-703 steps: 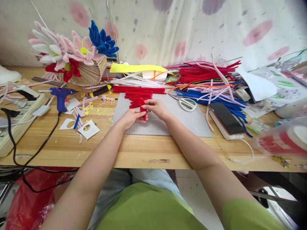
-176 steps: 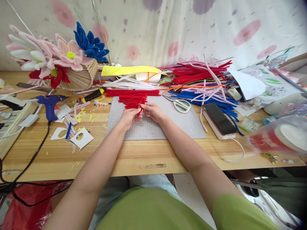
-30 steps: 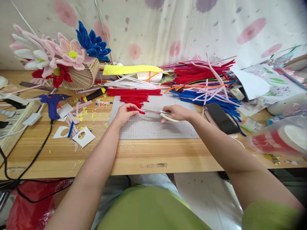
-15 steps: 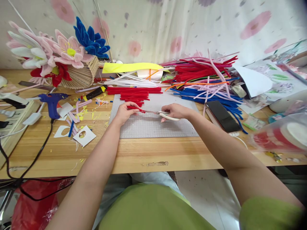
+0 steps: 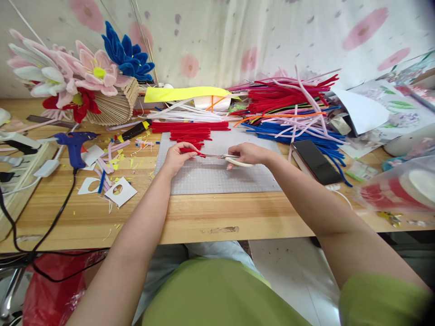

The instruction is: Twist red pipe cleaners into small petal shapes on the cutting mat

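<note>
My left hand point(image 5: 179, 157) pinches a red pipe cleaner point(image 5: 200, 154) over the grey cutting mat point(image 5: 217, 181). In my right hand point(image 5: 247, 154) is a pair of scissors point(image 5: 239, 162) with white handles, my fingers wrapped around them. The blades point left and meet the end of the red pipe cleaner; I cannot tell whether they have cut into it. Just beyond my left hand, rows of red pipe cleaners point(image 5: 190, 128) lie across the mat's far edge.
A blue glue gun point(image 5: 75, 147) stands left among paper scraps. Behind it are fuzzy flowers point(image 5: 98, 72). Piles of red pipe cleaners point(image 5: 285, 95) and blue ones point(image 5: 288, 133) lie at the back right. A phone point(image 5: 317, 160) and a bagged cup point(image 5: 404, 185) are on the right.
The red pipe cleaner between my left fingers now shows as a curved loop above them. Both hands have stayed nearly in place, with the scissors still at the pipe cleaner's end.
</note>
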A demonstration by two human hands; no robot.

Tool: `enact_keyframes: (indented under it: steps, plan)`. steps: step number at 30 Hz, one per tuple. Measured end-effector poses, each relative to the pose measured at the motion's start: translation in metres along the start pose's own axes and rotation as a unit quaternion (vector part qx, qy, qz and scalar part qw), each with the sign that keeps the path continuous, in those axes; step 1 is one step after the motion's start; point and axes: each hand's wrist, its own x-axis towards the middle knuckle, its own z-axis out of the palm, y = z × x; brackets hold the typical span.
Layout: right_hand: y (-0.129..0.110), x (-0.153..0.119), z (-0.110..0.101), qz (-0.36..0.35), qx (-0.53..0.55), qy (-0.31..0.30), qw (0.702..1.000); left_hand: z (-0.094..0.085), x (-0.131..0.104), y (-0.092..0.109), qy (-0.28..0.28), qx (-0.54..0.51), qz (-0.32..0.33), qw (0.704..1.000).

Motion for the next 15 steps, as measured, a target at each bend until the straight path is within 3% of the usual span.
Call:
enact_keyframes:
  steps: [15]
  plan:
    - [-0.0018,0.0038,-0.0031,0.003,-0.041,0.018,0.999,0.0002,0.0008,-0.0004,0.019,-0.008,0.002,1.0]
